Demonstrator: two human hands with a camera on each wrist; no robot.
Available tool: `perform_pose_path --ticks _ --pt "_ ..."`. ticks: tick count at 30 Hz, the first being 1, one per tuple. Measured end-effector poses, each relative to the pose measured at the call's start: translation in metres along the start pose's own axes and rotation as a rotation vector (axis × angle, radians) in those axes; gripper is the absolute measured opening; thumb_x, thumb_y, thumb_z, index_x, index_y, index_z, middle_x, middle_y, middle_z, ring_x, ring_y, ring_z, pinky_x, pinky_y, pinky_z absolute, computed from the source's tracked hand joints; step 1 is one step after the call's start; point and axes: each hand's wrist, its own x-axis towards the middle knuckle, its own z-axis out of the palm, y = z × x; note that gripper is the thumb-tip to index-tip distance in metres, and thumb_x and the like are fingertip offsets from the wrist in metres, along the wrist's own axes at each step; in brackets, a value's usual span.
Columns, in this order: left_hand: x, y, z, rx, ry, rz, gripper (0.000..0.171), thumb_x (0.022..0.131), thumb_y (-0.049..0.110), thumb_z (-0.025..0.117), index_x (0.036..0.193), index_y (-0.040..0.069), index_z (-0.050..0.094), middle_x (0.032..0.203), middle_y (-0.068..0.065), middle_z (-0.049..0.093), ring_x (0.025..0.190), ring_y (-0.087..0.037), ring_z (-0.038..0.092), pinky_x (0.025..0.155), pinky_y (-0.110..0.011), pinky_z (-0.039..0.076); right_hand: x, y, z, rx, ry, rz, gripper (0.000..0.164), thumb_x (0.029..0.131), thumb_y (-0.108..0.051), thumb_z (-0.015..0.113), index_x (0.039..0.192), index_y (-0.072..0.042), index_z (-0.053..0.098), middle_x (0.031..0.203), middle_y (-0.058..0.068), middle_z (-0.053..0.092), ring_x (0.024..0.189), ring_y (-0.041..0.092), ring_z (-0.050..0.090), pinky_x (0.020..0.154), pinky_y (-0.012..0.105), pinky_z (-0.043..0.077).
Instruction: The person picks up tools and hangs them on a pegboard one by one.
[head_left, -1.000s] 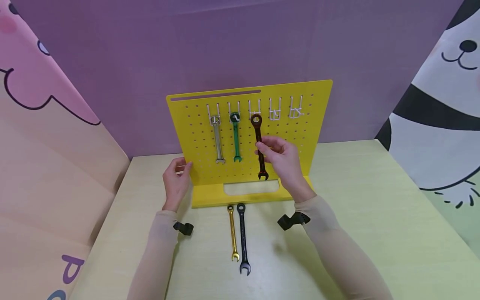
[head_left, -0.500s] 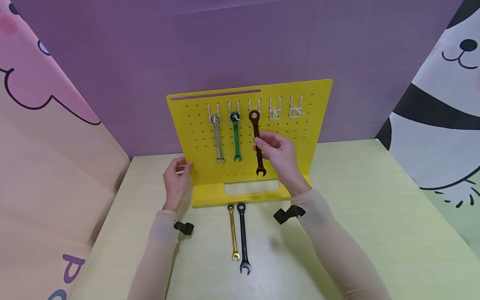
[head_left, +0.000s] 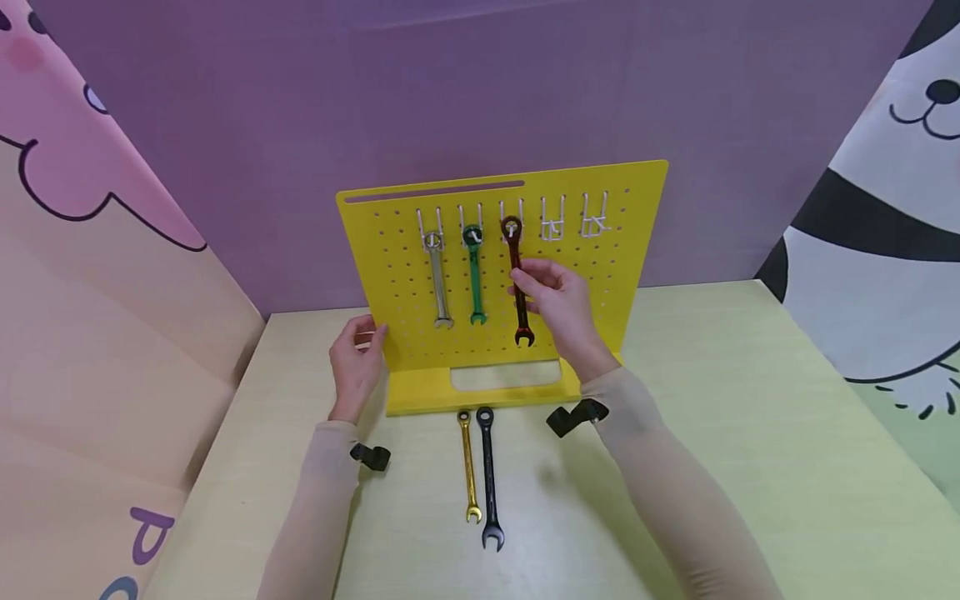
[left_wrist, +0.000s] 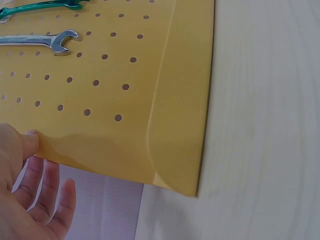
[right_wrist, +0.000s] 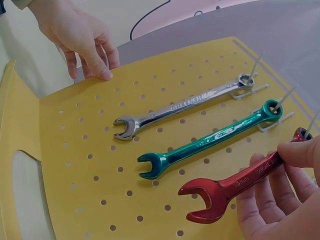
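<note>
My right hand (head_left: 566, 308) pinches a dark red combination wrench (head_left: 514, 248) by its handle, open end down. The wrench's ring is at the third hook from the left, and the hook's tip shows through it in the right wrist view. With thumb in front and fingers behind, my left hand (head_left: 354, 362) grips the left edge of the yellow pegboard (head_left: 420, 350). Left of the red wrench, a green wrench (head_left: 475, 279) and a silver wrench (head_left: 438, 287) hang by their rings on white hooks.
Two bare white hooks, one near (head_left: 552, 225) and one farther right (head_left: 594, 223), are on the board. A gold wrench (head_left: 468, 467) and a longer black wrench (head_left: 489, 475) lie side by side on the table (head_left: 720, 433). A purple wall (head_left: 480, 92) stands behind the board.
My right hand has raised the red wrench slightly, bringing its ring from just below the third hook onto the hook's tip. The left hand stays on the board's edge.
</note>
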Motion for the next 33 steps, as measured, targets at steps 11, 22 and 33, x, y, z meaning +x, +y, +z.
perform_pose_path --ticks 11,22,33 --pt "-0.004 -0.005 -0.001 -0.001 0.001 0.002 0.026 0.102 0.020 0.073 0.122 0.003 0.071 0.118 -0.018 0.072 0.105 -0.034 0.068 0.088 -0.036 0.054 0.009 0.017 0.004 -0.043 0.042 -0.023 0.034 0.103 -0.030 0.073 0.129 -0.008 0.070 0.112 -0.003 0.073 0.100 0.011 0.071 0.082 0.023 0.057" --pt "-0.003 -0.002 0.000 -0.002 -0.006 0.005 0.025 0.102 0.019 0.073 0.122 0.004 0.071 0.119 -0.018 0.072 0.105 -0.034 0.068 0.089 -0.038 0.055 0.008 0.040 0.005 -0.199 0.071 -0.102 0.044 0.104 -0.048 0.068 0.120 -0.008 0.076 0.114 0.015 0.077 0.094 0.021 0.068 0.077 0.027 0.054" --pt "-0.001 0.003 0.001 -0.003 -0.003 -0.010 0.024 0.102 0.019 0.073 0.122 0.004 0.071 0.119 -0.018 0.072 0.107 -0.035 0.067 0.093 -0.043 0.056 0.007 0.068 0.002 -0.320 0.098 -0.108 0.053 0.103 -0.057 0.064 0.118 -0.007 0.077 0.109 0.015 0.078 0.097 0.033 0.073 0.073 0.024 0.052"
